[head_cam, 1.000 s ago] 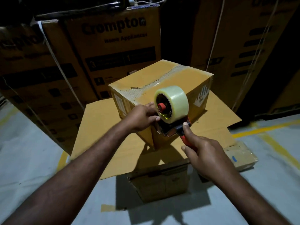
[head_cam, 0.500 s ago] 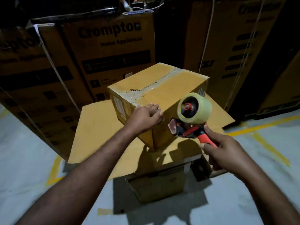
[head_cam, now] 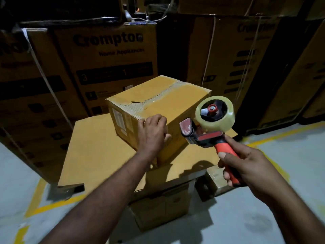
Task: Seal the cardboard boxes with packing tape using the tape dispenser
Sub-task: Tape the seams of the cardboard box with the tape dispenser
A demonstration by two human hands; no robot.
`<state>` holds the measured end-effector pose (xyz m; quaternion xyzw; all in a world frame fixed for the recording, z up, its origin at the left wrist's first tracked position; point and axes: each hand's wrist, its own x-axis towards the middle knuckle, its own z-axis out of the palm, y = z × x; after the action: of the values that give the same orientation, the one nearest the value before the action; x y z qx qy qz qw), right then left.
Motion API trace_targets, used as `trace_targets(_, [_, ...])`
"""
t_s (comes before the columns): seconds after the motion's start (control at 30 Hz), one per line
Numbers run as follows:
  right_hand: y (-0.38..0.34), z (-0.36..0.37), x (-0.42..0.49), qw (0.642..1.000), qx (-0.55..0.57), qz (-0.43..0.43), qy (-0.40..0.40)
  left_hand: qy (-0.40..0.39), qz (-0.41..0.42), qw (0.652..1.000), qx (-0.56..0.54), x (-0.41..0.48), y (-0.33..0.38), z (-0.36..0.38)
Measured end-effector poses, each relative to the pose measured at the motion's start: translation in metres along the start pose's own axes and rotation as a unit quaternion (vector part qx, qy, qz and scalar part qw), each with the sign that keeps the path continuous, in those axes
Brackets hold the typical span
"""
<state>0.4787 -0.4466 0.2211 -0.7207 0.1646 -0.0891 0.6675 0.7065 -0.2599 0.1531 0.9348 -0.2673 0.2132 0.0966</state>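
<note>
1. Right hand curls round the dispenser handle, tool aloft.
2. Left hand grips the box at its near top edge, on a cardboard sheet.
3. Advice: brace it, land tape square on the seam, pull straight.

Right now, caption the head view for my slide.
Left hand grips a cardboard box while the right hand holds a tape dispenser beside it.

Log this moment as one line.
left hand holds box near corner | right hand grips tape dispenser handle | tape dispenser clear of box | box on cardboard sheet
</note>
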Motion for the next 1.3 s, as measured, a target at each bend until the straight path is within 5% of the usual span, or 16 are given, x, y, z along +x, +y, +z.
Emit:
trace_targets(0.73, [-0.026, 0.056, -0.001, 0.997, 0.029, -0.027, -0.066, 0.023, 0.017, 0.993, -0.112, -0.040, -0.104, -0.034])
trace_targets(0.93, [-0.030, 0.065, 0.000, 0.996, 0.048, -0.032, -0.073, -0.015, -0.088, 0.968, -0.234, -0.023, -0.105, -0.054])
trace_targets(1.3, [-0.032, 0.100, 0.031, 0.972, 0.206, -0.033, -0.106, -0.157, -0.164, 0.949, -0.221, 0.004, -0.119, -0.037])
